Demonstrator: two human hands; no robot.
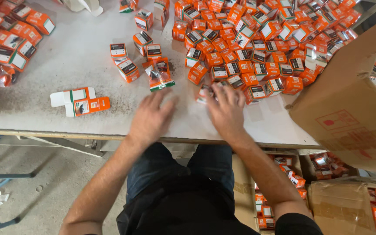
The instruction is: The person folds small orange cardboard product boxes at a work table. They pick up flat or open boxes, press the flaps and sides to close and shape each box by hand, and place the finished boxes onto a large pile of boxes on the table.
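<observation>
Looking down from the head camera, we see our left hand (pixel 150 118) spread flat and empty on the white table (pixel 66 61), fingers wide. Our right hand (pixel 226 112) lies open beside it, fingertips touching one small orange box (pixel 204 92) at the edge of a heap of orange boxes (pixel 257 48), too many to count. One clear packet (pixel 158 74) sits just ahead of the left hand. One unfolded flat carton (pixel 81 101) lies further left. One large cardboard box (pixel 349 109) leans at the right.

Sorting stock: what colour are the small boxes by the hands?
Orange, with white and black panels, small boxes; head view.
</observation>
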